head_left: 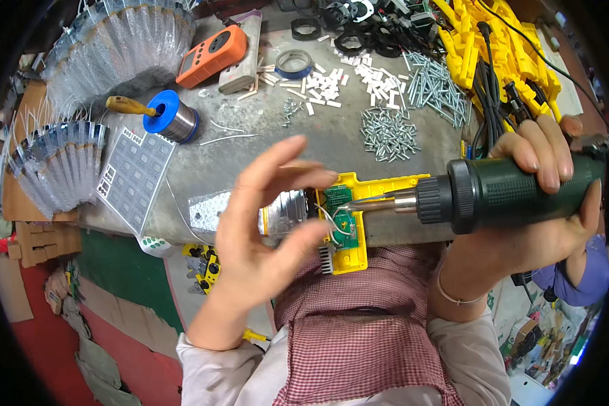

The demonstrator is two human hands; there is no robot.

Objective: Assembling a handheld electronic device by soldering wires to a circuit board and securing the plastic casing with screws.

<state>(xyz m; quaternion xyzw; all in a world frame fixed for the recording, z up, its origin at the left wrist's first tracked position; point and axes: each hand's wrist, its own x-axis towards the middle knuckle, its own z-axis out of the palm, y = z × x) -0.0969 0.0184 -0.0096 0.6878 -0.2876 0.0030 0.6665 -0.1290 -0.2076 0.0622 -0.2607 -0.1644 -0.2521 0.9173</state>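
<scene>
My right hand (547,162) grips a dark green electric screwdriver (528,193) with a black ribbed collar. Its metal tip (404,201) points left, over the green circuit board (338,196). That board sits inside an open yellow plastic housing (386,185) at the table's front edge, with thin white wires (330,215) looping across it. Close to the board's left side is my left hand (247,254), its thumb and fingers spread apart with nothing visible between them. Partly behind this hand lies a flat silver foil-wrapped piece (292,213). Whether the tip touches a screw cannot be made out.
Piles of screws (389,134) and white strips (325,86) lie farther back. Yellow housings (514,51) with black cables crowd the far right. A blue solder spool (176,118), an orange meter (213,55) and bundled foil pieces (115,54) stand left.
</scene>
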